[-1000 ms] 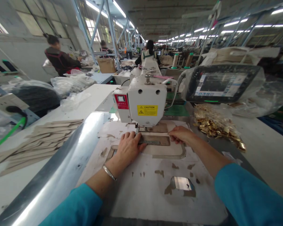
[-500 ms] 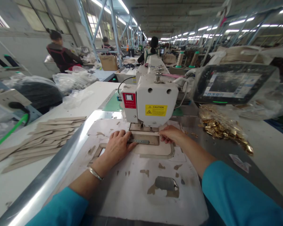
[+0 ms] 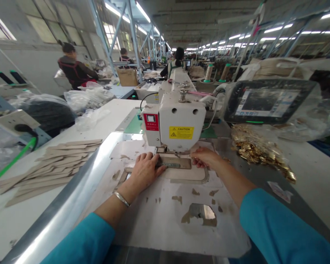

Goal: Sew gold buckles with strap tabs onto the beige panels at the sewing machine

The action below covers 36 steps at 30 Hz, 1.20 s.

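My left hand [image 3: 145, 169] lies flat, fingers stretched, on the white sewing template [image 3: 159, 212] beneath the head of a sewing machine [image 3: 182, 113]. Its fingertips reach the left end of a brown strip [image 3: 185, 162] set in the template, which has a narrow metal bar [image 3: 170, 165] along it. At the strip's right end, my right hand [image 3: 205, 157] is closed in a pinch. What sits between those fingertips is too small to make out. Worn brown patches and a hole mark the template's near part.
Beige fabric strips [image 3: 55, 161] lie in overlapping rows on the left table. Gold metal pieces in a clear bag [image 3: 258, 148] lie at the right, below a control screen [image 3: 266, 101]. Thread cones [image 3: 208, 73] stand behind. Other people sit farther off.
The template has slid a little to the right under the machine head, and both my hands have shifted along with it. The view has tilted slightly.
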{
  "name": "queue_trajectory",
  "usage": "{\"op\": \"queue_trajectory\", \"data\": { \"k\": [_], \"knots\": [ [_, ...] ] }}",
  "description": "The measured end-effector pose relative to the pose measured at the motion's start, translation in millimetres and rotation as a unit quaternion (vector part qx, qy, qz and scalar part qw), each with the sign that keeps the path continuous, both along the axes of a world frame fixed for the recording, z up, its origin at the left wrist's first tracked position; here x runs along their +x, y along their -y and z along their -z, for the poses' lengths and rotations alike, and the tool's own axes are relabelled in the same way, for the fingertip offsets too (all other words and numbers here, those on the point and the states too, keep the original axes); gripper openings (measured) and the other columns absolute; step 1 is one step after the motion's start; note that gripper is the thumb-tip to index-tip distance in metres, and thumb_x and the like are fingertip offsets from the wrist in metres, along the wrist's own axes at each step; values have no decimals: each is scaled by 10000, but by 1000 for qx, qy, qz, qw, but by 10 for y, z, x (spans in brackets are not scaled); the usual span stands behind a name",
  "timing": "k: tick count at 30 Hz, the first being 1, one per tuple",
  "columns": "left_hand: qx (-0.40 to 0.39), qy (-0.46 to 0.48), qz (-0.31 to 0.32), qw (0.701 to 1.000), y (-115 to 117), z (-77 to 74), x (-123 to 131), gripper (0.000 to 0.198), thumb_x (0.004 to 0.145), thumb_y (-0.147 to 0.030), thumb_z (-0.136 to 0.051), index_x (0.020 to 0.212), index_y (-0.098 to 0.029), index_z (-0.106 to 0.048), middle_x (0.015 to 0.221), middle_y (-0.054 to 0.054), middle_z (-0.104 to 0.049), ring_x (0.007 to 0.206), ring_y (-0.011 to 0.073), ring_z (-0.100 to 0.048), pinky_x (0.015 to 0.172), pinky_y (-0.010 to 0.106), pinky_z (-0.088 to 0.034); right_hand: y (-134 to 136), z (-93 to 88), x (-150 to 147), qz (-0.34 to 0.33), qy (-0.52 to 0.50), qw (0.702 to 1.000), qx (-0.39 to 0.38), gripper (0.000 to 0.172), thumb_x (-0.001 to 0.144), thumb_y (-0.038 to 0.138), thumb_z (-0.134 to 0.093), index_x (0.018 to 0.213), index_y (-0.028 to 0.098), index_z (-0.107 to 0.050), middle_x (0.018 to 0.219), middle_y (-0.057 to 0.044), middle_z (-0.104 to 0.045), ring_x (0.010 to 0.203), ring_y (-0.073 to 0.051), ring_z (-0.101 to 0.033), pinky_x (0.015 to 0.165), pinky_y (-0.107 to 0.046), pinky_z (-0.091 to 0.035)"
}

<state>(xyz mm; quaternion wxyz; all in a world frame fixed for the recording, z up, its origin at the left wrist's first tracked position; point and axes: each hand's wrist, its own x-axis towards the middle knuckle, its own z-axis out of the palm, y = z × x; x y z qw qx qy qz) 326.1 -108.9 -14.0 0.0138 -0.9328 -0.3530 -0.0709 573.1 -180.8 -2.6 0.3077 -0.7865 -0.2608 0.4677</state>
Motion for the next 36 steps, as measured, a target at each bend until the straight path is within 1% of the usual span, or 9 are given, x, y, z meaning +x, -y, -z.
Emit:
{"op": "queue_trajectory", "data": {
  "k": [4,7,9,12,19,23,27,31,36],
  "knots": [
    [-35,5,17,999,67,1,85,476,935,-546,-455,1233,-186,-546,1125,125,-593,1090,305,-537,978,455,-396,101,32,152,8,-1,1000,-1,119,878,145,-560,761,142,-538,488,7,-604,334,-77,-503,363,-172,-371],
    [-64,11,26,998,134,-17,115,498,940,-482,-485,1315,-154,-468,1234,141,-588,1182,307,-525,1076,496,-323,177,45,251,16,1,1000,3,126,889,155,-547,764,147,-533,493,12,-603,334,-74,-502,357,-168,-359],
    [-85,13,30,996,178,-29,120,472,946,-442,-488,1314,-148,-449,1273,141,-585,1219,301,-519,1109,506,-292,231,51,313,25,4,1000,5,126,891,154,-538,766,152,-526,490,18,-596,331,-72,-498,356,-168,-356],
    [-100,21,42,994,232,-32,115,414,945,-406,-496,1274,-157,-461,1265,131,-594,1221,291,-528,1113,499,-302,313,66,419,36,11,999,6,115,873,150,-552,763,156,-521,489,20,-593,334,-75,-503,358,-170,-358],
    [-89,46,73,992,338,-22,106,348,943,-320,-503,1242,-144,-483,1209,126,-599,1163,286,-542,1076,485,-358,486,144,684,67,19,997,18,101,844,160,-592,765,157,-529,512,13,-607,354,-84,-531,376,-179,-386],
    [-90,40,76,992,436,-45,121,275,935,-305,-517,1154,-141,-543,1132,120,-601,1090,279,-556,995,448,-431,507,154,693,68,30,997,28,85,860,154,-581,793,154,-529,511,18,-605,351,-80,-530,375,-173,-386],
    [-102,16,101,989,528,-47,117,166,922,-274,-533,1041,-174,-592,1080,99,-597,1054,263,-559,950,423,-455,484,129,646,72,46,996,27,66,874,143,-565,823,156,-525,493,21,-597,342,-83,-521,364,-171,-369],
    [-112,21,118,986,560,-32,75,176,936,-270,-509,1046,-164,-597,1082,105,-592,1056,264,-546,942,428,-456,496,121,622,66,56,995,47,64,883,136,-545,826,160,-530,489,32,-589,340,-75,-505,348,-165,-334],
    [-114,33,118,986,568,-35,13,153,930,-256,-516,1019,-166,-602,1072,104,-593,1050,261,-543,943,427,-457,566,157,593,41,78,994,63,135,870,98,-536,750,157,-539,477,32,-580,331,-66,-482,327,-161,-299]
  ]
}}
